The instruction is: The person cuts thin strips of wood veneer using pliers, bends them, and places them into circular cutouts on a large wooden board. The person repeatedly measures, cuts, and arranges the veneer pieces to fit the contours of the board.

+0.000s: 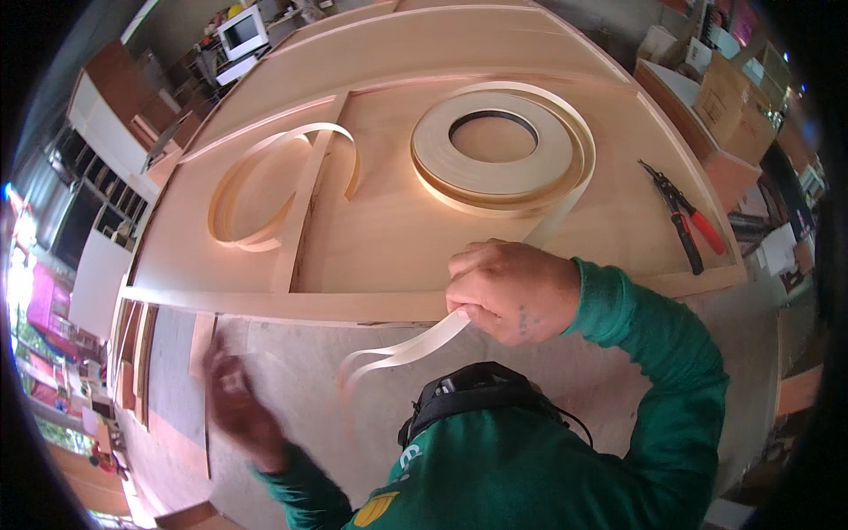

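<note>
My right hand [512, 291] is closed on a pale strip of edge banding [424, 343], just past the near edge of a framed wooden panel [380, 256]. The strip's loose end curls toward the left, and its other side runs up to a large roll of edge banding [424, 132] lying on the panel. My left hand [238, 402] is off the panel's near side at the left, smeared by motion; its fingers are not clear. A loose coil of banding [234, 208] rests on the panel's left part, across a wooden crosspiece [309, 194].
Pliers [680, 216] with red and black handles lie at the panel's right. Cardboard boxes [738, 102] and clutter crowd the right side. At the far left back are a white monitor-like device [241, 35] and a brown-and-white cabinet piece [110, 106]. Wood boards [141, 362] stand below the panel's left corner.
</note>
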Demonstrator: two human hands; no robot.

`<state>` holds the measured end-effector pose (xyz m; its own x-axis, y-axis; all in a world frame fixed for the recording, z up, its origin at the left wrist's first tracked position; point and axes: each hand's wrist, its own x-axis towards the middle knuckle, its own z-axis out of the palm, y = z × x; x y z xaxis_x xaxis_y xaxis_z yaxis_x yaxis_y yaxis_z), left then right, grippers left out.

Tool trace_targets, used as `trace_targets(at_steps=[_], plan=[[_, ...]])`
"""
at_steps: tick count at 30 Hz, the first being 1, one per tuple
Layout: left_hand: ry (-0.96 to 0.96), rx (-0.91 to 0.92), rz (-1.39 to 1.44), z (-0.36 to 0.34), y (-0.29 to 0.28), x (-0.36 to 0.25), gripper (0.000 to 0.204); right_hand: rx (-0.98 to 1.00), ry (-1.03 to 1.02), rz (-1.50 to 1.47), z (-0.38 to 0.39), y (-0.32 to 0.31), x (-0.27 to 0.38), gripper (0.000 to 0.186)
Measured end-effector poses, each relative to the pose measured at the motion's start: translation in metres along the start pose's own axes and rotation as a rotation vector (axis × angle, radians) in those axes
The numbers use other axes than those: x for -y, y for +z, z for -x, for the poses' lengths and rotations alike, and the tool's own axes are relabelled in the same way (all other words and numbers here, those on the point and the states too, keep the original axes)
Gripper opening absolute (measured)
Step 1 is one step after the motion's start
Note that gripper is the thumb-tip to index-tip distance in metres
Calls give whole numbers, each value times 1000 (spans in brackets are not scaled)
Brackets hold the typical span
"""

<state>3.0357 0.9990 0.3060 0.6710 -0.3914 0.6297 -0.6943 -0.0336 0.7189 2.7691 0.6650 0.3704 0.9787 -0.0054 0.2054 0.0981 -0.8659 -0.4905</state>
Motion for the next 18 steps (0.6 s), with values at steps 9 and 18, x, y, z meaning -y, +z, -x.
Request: trace_targets(at_steps=[9,18], plan=[[45,921,186,28,163,-151,34,39,-130,152,41,-6,13,7],[-579,1291,596,71,194,-172,32,-39,-219,268,108,-31,20,8]])
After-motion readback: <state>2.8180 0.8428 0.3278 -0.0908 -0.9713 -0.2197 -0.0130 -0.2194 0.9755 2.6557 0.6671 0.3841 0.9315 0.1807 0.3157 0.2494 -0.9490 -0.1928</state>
